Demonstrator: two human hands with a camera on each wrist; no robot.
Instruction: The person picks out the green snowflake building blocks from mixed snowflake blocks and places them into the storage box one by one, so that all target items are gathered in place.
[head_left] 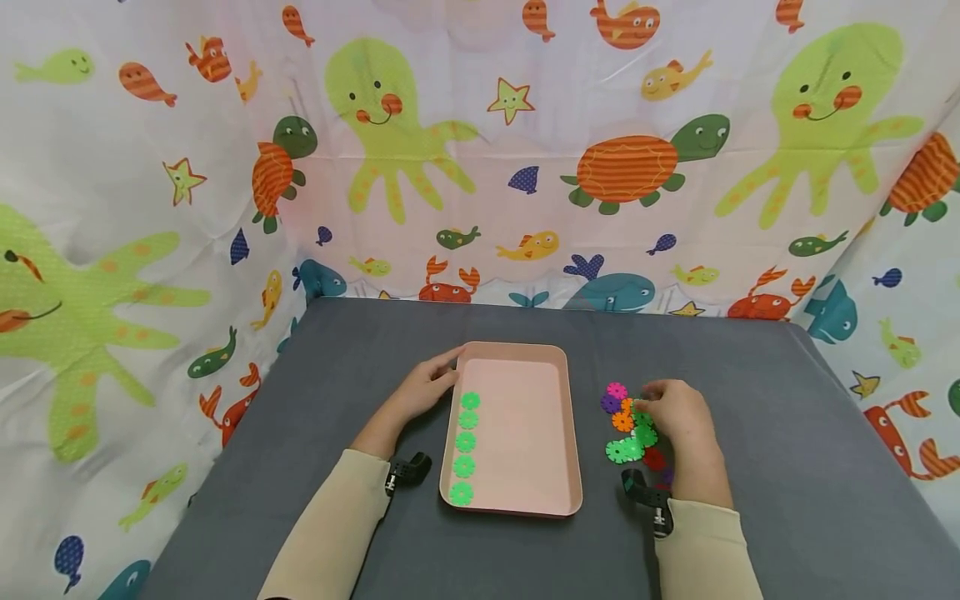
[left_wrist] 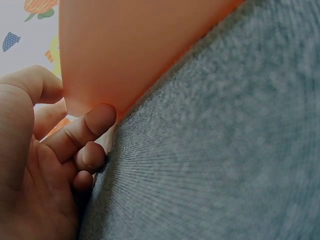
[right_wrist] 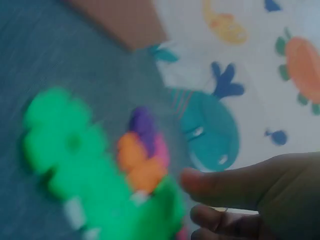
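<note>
A pink tray point(head_left: 517, 425) lies on the table, with a column of several light-green notched discs point(head_left: 465, 442) along its left side. My left hand point(head_left: 423, 385) grips the tray's far-left corner. In the left wrist view, the thumb is at the rim and the fingertips point(left_wrist: 101, 119) lie against the outer wall. Right of the tray is a loose pile of notched discs, with green point(head_left: 645, 435), orange point(head_left: 622, 421), purple point(head_left: 611, 403), pink point(head_left: 617, 390) and red point(head_left: 654, 458) ones. My right hand point(head_left: 678, 408) is over the pile's right side, fingertips close to the green discs, nothing visibly held.
A grey cloth point(head_left: 525, 558) covers the table. Behind it and at the sides hangs a white curtain point(head_left: 480, 108) printed with sea animals. Dark wrist cameras point(head_left: 408, 471) are strapped to both wrists. The right wrist view is blurred.
</note>
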